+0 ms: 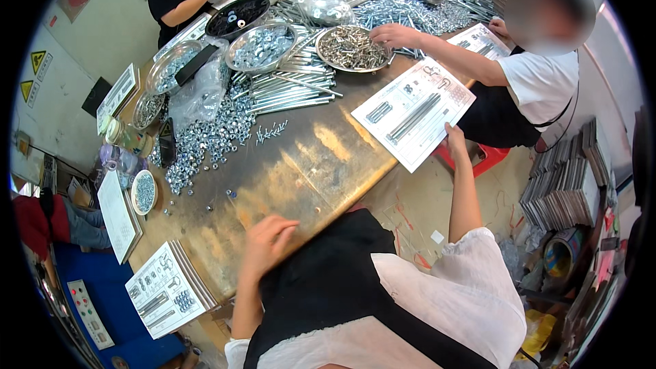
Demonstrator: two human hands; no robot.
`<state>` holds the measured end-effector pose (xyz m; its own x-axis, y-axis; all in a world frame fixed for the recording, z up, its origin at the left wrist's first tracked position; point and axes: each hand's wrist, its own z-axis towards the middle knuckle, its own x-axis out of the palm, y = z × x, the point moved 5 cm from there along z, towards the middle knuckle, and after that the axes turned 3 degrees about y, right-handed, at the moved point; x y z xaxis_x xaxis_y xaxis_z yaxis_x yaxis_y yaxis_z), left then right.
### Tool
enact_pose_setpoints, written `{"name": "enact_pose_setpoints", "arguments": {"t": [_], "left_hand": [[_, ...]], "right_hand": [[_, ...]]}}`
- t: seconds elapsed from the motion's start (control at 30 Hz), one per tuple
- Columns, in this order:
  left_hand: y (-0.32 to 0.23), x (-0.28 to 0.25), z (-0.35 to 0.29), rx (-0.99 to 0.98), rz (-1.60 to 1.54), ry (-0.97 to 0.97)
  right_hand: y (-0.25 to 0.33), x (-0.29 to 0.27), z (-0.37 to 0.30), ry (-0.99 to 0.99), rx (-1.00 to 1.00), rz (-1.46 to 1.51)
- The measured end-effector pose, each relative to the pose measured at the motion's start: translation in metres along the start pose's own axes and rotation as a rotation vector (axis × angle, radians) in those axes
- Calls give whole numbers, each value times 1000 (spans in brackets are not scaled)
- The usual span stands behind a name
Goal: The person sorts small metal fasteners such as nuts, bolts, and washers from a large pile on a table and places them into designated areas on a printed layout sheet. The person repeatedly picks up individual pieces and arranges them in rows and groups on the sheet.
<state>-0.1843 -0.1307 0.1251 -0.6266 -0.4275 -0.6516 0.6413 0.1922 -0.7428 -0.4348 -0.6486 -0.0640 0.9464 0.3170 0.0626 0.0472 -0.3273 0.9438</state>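
My right hand [455,139] grips the near right edge of a white printed card [415,113] with pictures of rods and small hardware. The card is tilted over the table's right edge. My left hand [270,240] is over the near part of the worn wooden table [301,188], fingers partly stretched out and nothing visible in them. Beyond it, loose nuts [198,147] spread in a heap, with a few small screws [271,132] beside them. A stack of similar printed cards [171,287] lies at the near left corner.
Long metal rods [294,89] lie mid-table. Around them stand a bowl of screws [353,48], a bowl of blue-silver parts [262,48] and a black bowl [238,16]. A co-worker's hand [396,35] reaches the screws. Stacked boards [560,184] stand on the right.
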Motion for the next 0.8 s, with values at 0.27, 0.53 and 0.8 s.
{"name": "enact_pose_setpoints", "arguments": {"t": [0.27,0.53,0.8], "left_hand": [[34,176,20,-265,-815,726],[77,171,-42,-677,-1102,543],[93,86,-156,-792,-913,132]], "right_hand": [[-56,30,-62,44,4,-15],[-88,117,-216,142,171,88],[-93,184,-321,525,465,-28]]}}
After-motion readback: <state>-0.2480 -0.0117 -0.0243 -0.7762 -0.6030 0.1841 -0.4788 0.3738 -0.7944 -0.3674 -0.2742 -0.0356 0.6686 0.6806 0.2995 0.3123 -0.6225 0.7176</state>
